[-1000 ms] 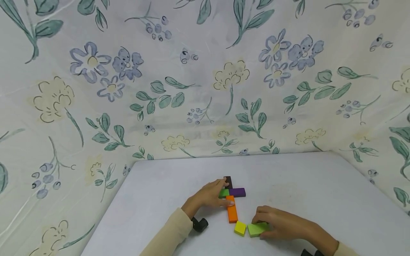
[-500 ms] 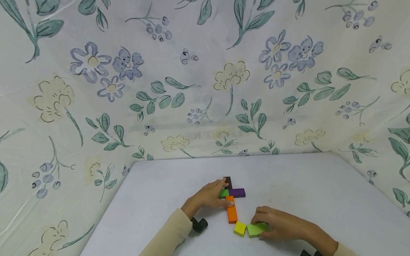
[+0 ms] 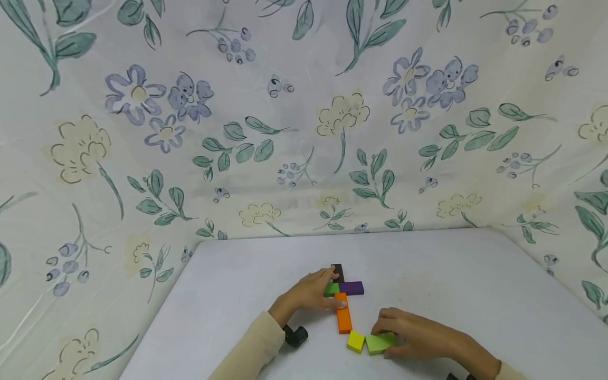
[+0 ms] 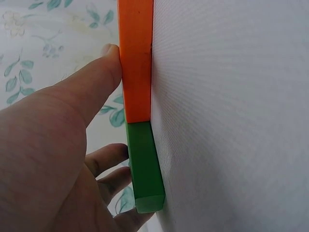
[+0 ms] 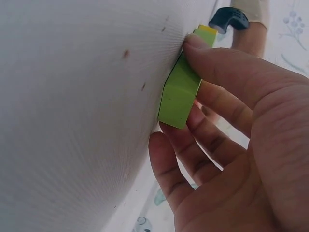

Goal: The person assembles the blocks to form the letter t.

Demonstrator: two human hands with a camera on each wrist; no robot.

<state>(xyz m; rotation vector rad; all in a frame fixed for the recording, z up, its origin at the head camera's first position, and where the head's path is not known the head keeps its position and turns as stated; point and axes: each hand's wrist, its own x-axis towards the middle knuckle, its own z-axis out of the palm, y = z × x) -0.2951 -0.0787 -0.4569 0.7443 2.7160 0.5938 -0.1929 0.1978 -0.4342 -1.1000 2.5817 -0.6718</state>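
In the head view, flat wooden blocks lie joined on the white table. A dark brown block (image 3: 339, 274) tops the row, above a green block (image 3: 331, 290) and a purple block (image 3: 352, 288) set end to end. Below them runs an orange block (image 3: 343, 321), with a yellow block (image 3: 355, 342) near its lower end. My left hand (image 3: 307, 291) rests over the left side, thumb on the orange block and a fingertip at the brown one. My right hand (image 3: 414, 333) pinches a lime green block (image 5: 177, 99) between thumb and fingers, one end right at the yellow block.
The white table (image 3: 437, 269) extends around the blocks on all sides. Behind it hangs a flower-printed sheet (image 3: 304, 158), which also covers both sides. A black wrist camera (image 3: 296, 336) sits under the left wrist, close to the table.
The lime green block has shifted very slightly left toward the yellow block, with the right hand on it. The left hand and the other blocks stay as they were.
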